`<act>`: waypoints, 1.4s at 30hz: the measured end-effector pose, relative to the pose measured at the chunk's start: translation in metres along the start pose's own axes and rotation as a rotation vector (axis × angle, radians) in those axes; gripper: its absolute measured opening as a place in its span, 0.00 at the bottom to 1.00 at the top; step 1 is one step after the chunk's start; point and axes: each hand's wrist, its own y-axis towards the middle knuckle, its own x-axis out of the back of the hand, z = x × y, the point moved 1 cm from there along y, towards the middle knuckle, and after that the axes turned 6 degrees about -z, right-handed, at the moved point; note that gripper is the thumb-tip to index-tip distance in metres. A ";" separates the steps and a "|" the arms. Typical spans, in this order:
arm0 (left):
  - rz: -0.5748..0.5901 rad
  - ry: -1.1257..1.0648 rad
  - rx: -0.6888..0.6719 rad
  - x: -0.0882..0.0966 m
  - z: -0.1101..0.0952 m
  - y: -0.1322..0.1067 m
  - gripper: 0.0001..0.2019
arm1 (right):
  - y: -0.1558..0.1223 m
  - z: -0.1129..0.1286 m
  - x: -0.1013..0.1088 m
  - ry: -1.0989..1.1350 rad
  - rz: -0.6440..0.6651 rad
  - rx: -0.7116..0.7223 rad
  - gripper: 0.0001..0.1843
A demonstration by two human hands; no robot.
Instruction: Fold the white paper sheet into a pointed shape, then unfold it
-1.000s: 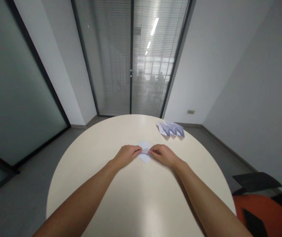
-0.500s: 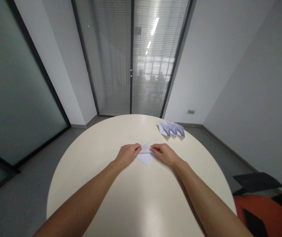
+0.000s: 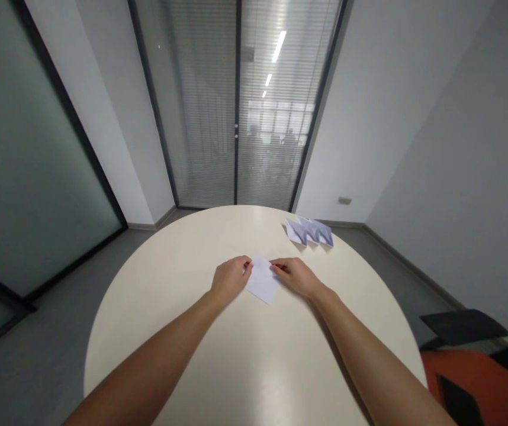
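Between my hands a small white sheet of paper [image 3: 263, 283] lies turned on the table, one corner pointing towards me. My left hand [image 3: 231, 277] is closed at the paper's left edge, thumb and fingers pinched together there. On the opposite edge my right hand [image 3: 296, 276] pinches the paper between thumb and fingers. Its other fingers are curled under and partly hidden. The visible face of the paper looks flat, and its far corner shows between the hands.
A round cream table [image 3: 174, 361] carries the work. Folded paper pieces [image 3: 309, 232] stand in an overlapping row near its far right edge. An orange chair [image 3: 480, 378] with black armrests is at the lower right. A glass partition with blinds [image 3: 209, 118] rises behind the table.
The crease line across the paper no longer shows, and its near corner reaches slightly closer to me. My left hand has shifted a little; the right hand has hardly moved.
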 end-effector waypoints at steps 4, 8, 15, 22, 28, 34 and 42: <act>-0.005 0.049 -0.050 0.000 0.001 0.001 0.10 | 0.000 0.001 -0.002 -0.025 -0.023 0.024 0.16; -0.025 0.128 -0.078 -0.001 0.000 -0.001 0.10 | 0.000 -0.001 -0.005 -0.093 -0.050 0.049 0.17; -0.035 0.192 -0.099 -0.001 0.000 -0.004 0.09 | -0.002 -0.004 -0.010 -0.088 -0.100 0.103 0.20; -0.015 0.066 -0.161 -0.003 0.001 0.000 0.15 | 0.000 -0.007 -0.013 -0.151 -0.099 0.185 0.19; 0.074 -0.017 -0.326 -0.007 0.001 0.002 0.15 | -0.002 -0.006 -0.011 -0.222 -0.082 0.198 0.17; 0.081 0.022 -0.316 -0.002 0.001 -0.003 0.14 | -0.003 -0.008 -0.010 -0.213 -0.073 0.193 0.17; 0.099 0.025 -0.307 -0.002 0.006 -0.002 0.20 | -0.003 -0.008 -0.009 -0.227 -0.097 0.157 0.17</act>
